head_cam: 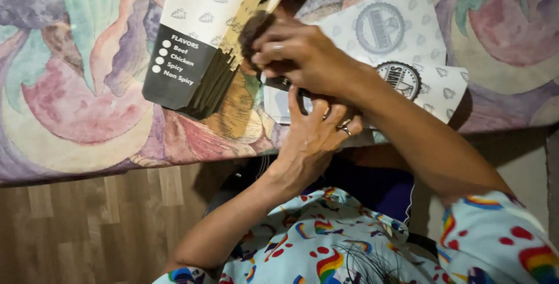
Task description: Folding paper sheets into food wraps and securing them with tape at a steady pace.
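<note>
Hands working flat printed wrappers on a flowered cloth

Fingers of the right hand [303, 57] curl together at the centre top of the frame, pinching the edge of a stack of flat paper sleeves, white with a black end panel [198, 57]. The left hand [314, 135] lies just below, fingers spread and pressing flat on a loose white printed paper sheet [402, 45] at the cloth's near edge; a ring shows on one finger. To do this well, I judge the pressing hand should hold its sheet steady while the pinch takes one sleeve only. The stack fans slightly, tilted toward the upper left, resting on the pastel floral tablecloth [75, 86]. Wooden flooring [87, 226] shows at the lower left.
</note>
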